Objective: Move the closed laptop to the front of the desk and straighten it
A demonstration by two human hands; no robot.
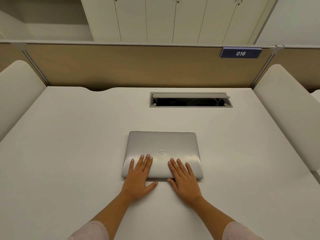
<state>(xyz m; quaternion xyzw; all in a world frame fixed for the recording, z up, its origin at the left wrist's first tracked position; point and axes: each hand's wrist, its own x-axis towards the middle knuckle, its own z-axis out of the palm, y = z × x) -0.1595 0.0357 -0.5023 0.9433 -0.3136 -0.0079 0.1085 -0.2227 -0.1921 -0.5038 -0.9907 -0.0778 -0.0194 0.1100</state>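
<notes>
A closed silver laptop (162,144) lies flat in the middle of the white desk (69,153), its edges roughly square to the desk, its round logo facing up. My left hand (139,177) rests flat on the lid's near left part, fingers spread, thumb on the desk in front of the near edge. My right hand (184,179) lies flat on the near right part of the lid, thumb tucked against the laptop's front edge. Neither hand curls around the laptop.
An open cable hatch (190,99) is set into the desk behind the laptop. A tan partition (121,66) with a blue "016" tag (240,53) closes the far side. White rounded dividers (15,90) (287,104) stand at left and right. Cabinets stand beyond.
</notes>
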